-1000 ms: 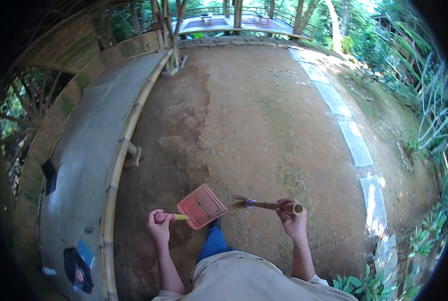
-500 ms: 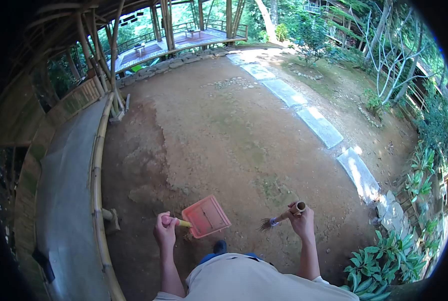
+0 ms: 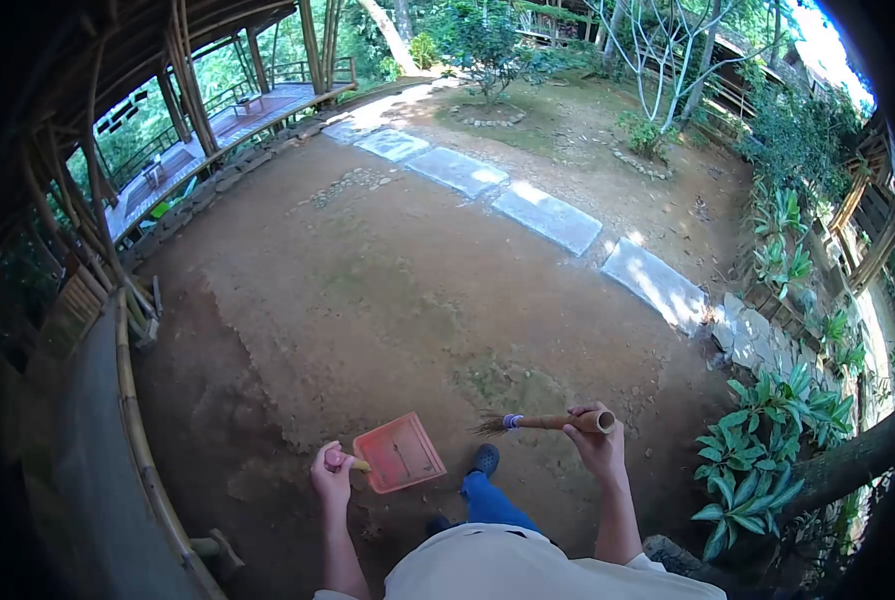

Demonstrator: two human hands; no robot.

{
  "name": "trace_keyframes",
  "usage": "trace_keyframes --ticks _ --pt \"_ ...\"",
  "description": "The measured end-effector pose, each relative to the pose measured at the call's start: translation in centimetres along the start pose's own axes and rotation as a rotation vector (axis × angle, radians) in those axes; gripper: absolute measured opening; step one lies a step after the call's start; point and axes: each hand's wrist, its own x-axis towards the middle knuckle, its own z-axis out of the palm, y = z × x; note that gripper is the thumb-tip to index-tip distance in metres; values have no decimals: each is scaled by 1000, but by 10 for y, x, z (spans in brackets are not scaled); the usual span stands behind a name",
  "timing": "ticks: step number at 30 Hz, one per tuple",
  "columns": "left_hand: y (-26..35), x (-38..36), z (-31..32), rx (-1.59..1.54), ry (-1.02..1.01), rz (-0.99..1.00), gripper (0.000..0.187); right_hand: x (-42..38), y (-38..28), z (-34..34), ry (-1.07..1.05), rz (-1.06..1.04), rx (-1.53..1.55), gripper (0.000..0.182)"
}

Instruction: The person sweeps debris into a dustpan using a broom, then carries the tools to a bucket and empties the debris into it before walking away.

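Note:
My left hand point(image 3: 331, 474) is closed round the handle of a pinkish-red dustpan point(image 3: 399, 454), whose flat pan points to the right with a few thin dark bits lying in it. My right hand point(image 3: 597, 446) grips the thick bamboo handle of a short hand broom point(image 3: 542, 422). The broom lies nearly level, its dark bristles turned left towards the dustpan and a pale binding at their base. A gap separates broom and dustpan, and both are held in front of my body above the dirt.
Bare brown earth point(image 3: 297, 300) spreads ahead. Stone slabs point(image 3: 547, 217) run diagonally across it. On the left a bamboo rail point(image 3: 137, 420) edges a grey walkway. Leafy plants point(image 3: 752, 470) and a log point(image 3: 852, 455) stand at the lower right. A raised bamboo deck point(image 3: 222, 125) lies beyond.
My view has turned to the right, and one leg has stepped forward. The broom has swung to a more level position, its bristles nearer the dustpan. Both hands keep their hold.

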Motion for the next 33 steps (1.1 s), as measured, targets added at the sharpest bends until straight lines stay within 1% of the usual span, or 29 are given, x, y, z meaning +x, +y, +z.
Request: trace_keyframes --ticks 3,6,8,10,13,15,17,19,22,26,28,31,33 --pt "8 39 31 106 -56 -28 36 35 22 -2 42 42 52 25" --pt "-24 87 78 -49 19 94 38 84 39 -5 55 66 20 25" --pt "-20 119 108 -36 9 96 38 122 42 -10 54 87 -28 25" --pt "4 151 134 20 -40 86 35 157 57 -12 68 72 -28 24" --pt "45 194 176 74 34 61 33 205 73 -18 56 93 -19 22" --pt "65 213 199 115 85 125 33 234 74 -24 41 87 -11 24" --pt "73 231 219 100 140 151 34 259 81 -28 46 82 4 25" --pt "77 251 235 71 113 142 36 284 93 -28 85 82 28 24" --pt "80 285 259 -6 88 126 37 325 110 -20 106 20 11 25" --pt "83 334 298 -94 141 104 37 386 123 4 107 68 22 22" --pt "79 364 315 -40 154 76 34 421 124 17 100 91 -2 24" --pt "81 411 343 36 185 13 30 481 143 44 97 50 14 25" --pt "72 451 363 35 218 7 29 523 147 62 99 87 35 25"
